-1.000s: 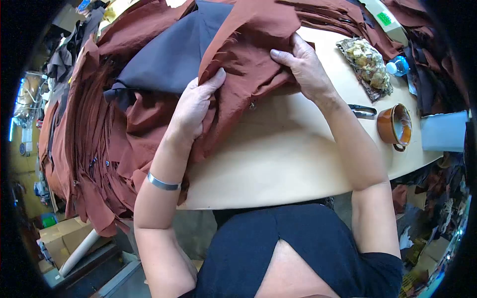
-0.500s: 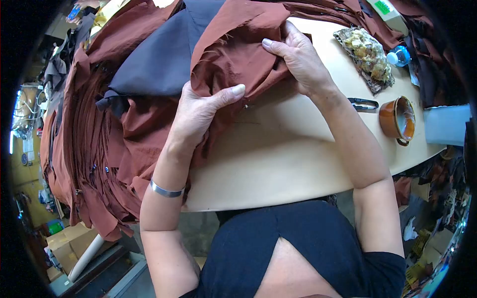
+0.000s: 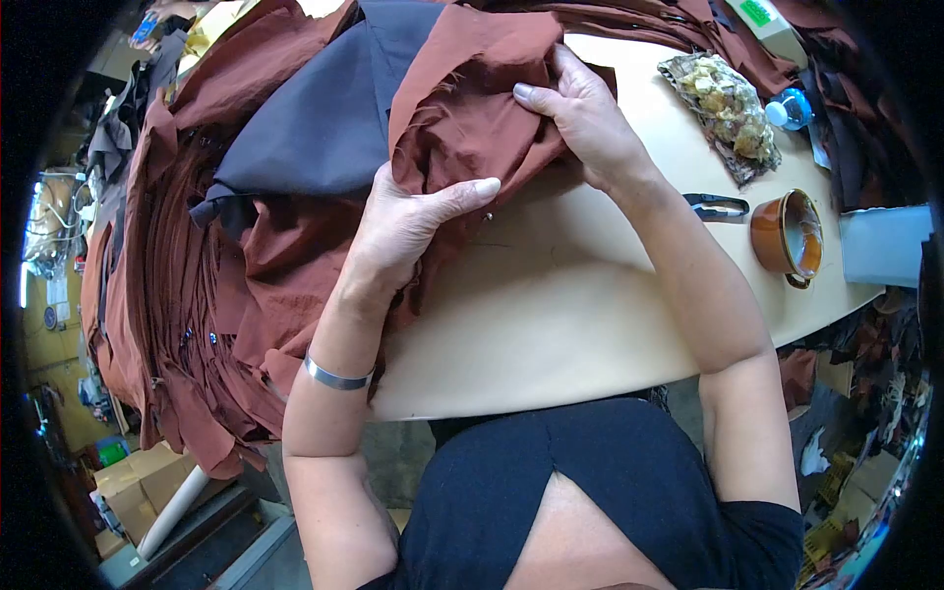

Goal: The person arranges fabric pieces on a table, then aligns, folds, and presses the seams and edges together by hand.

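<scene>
Rust-brown fabric (image 3: 492,118) with a frayed edge is stretched between my two hands over the table. My left hand (image 3: 408,221) grips its lower left part, the thumb lying on top and the fingers hidden beneath the cloth. At the cloth's right edge, my right hand (image 3: 590,118) pinches it between thumb and fingers. A dark grey fabric panel (image 3: 315,118) lies left of the held part, up against it. More rust-brown cloth hangs down below my left hand and over the table's left side.
On the pale table (image 3: 531,334) are a brown cup (image 3: 785,236), a black tool (image 3: 718,206), a bag of pale scraps (image 3: 723,118) and a blue-capped bottle (image 3: 790,110). A thick pile of rust cloth (image 3: 187,295) covers the left side. A pale blue bin (image 3: 885,248) stands right.
My left hand has moved down and to the right along the fabric, its thumb now stretched over the cloth. My right hand has shifted slightly left with the edge it holds.
</scene>
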{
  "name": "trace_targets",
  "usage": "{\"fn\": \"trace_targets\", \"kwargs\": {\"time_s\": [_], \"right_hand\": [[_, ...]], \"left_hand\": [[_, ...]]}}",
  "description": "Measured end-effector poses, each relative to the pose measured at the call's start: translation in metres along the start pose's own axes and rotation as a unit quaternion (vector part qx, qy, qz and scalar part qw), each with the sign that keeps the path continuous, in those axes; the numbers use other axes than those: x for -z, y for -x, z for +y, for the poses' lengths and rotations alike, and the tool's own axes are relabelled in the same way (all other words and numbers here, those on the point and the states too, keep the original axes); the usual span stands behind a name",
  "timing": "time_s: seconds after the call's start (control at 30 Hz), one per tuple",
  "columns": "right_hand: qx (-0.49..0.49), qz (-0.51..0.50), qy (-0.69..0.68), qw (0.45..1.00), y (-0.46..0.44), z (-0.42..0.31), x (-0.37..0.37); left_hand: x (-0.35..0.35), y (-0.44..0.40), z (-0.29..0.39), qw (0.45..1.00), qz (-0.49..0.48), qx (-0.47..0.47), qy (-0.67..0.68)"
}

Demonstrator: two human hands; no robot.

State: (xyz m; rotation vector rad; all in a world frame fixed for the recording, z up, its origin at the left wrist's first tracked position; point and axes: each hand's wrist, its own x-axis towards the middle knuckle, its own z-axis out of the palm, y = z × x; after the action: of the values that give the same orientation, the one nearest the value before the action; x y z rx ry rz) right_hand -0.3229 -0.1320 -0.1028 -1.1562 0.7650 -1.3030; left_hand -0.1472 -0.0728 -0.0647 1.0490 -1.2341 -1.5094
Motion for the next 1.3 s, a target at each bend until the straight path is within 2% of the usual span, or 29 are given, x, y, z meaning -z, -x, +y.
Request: {"fn": "trace_targets", "kwargs": {"time_s": [0.1, 0.2, 0.23, 0.33, 0.37, 0.47, 0.5, 0.53, 0.6, 0.7, 0.73, 0.8, 0.83, 0.93, 1.0, 1.1, 1.2, 1.23, 1.3], "right_hand": [[0.121, 0.014, 0.23, 0.965, 0.003, -0.013, -0.002], [0.089, -0.023, 0.185, 0.978, 0.009, -0.027, -0.006], [0.11, -0.039, 0.22, 0.969, 0.005, -0.022, -0.002], [0.05, -0.056, 0.212, 0.974, 0.006, -0.001, 0.011], [0.07, -0.057, 0.227, 0.97, 0.001, 0.01, 0.021], [-0.05, 0.079, 0.413, 0.906, 0.007, -0.029, 0.02], [0.026, 0.106, 0.456, 0.883, 0.006, -0.03, 0.022], [0.204, 0.13, 0.46, 0.855, 0.007, -0.032, 0.02], [0.223, 0.092, 0.515, 0.823, 0.011, -0.048, 0.012], [0.126, -0.145, 0.555, 0.809, 0.009, -0.043, 0.013], [0.152, -0.19, 0.55, 0.799, 0.008, -0.03, 0.013], [0.201, -0.183, 0.582, 0.766, 0.015, -0.011, 0.008], [0.239, -0.166, 0.564, 0.773, 0.014, -0.003, 0.003], [0.032, -0.187, 0.532, 0.826, 0.001, -0.014, -0.001], [0.069, -0.166, 0.427, 0.886, 0.001, -0.02, 0.005], [0.005, -0.157, 0.222, 0.962, -0.006, -0.013, 0.021], [-0.091, -0.139, 0.296, 0.941, 0.008, -0.023, 0.021], [-0.135, -0.186, 0.311, 0.922, 0.011, -0.031, 0.023], [-0.086, -0.223, 0.349, 0.906, 0.017, -0.032, 0.033]], "left_hand": [[0.002, 0.001, -0.003, 0.998, -0.002, -0.011, -0.057], [0.0, 0.002, -0.009, 0.996, -0.027, -0.026, -0.087], [0.0, 0.004, -0.008, 0.996, -0.028, -0.018, -0.081], [0.001, 0.009, -0.002, 0.996, -0.013, 0.044, -0.075], [0.003, 0.011, -0.001, 0.995, -0.004, 0.07, -0.074], [0.01, 0.02, -0.007, 0.993, 0.004, 0.117, -0.004], [0.015, 0.025, -0.01, 0.991, -0.008, 0.129, -0.038], [0.017, 0.031, -0.009, 0.989, -0.02, 0.139, -0.049], [0.019, 0.042, -0.006, 0.983, -0.045, 0.16, -0.072], [0.017, 0.056, -0.003, 0.982, -0.034, 0.163, -0.084], [0.017, 0.059, -0.002, 0.983, -0.023, 0.165, -0.082], [0.023, 0.063, -0.004, 0.974, -0.049, 0.171, -0.141], [0.023, 0.064, -0.005, 0.971, -0.049, 0.177, -0.151], [0.037, 0.067, -0.012, 0.961, -0.071, 0.217, -0.155], [0.038, 0.069, -0.011, 0.964, -0.062, 0.223, -0.131], [0.029, 0.072, -0.002, 0.974, -0.027, 0.208, -0.087], [0.036, 0.07, -0.004, 0.968, -0.051, 0.231, -0.081], [0.036, 0.07, -0.004, 0.968, -0.056, 0.234, -0.077], [0.035, 0.071, -0.005, 0.971, -0.052, 0.225, -0.06]]}}
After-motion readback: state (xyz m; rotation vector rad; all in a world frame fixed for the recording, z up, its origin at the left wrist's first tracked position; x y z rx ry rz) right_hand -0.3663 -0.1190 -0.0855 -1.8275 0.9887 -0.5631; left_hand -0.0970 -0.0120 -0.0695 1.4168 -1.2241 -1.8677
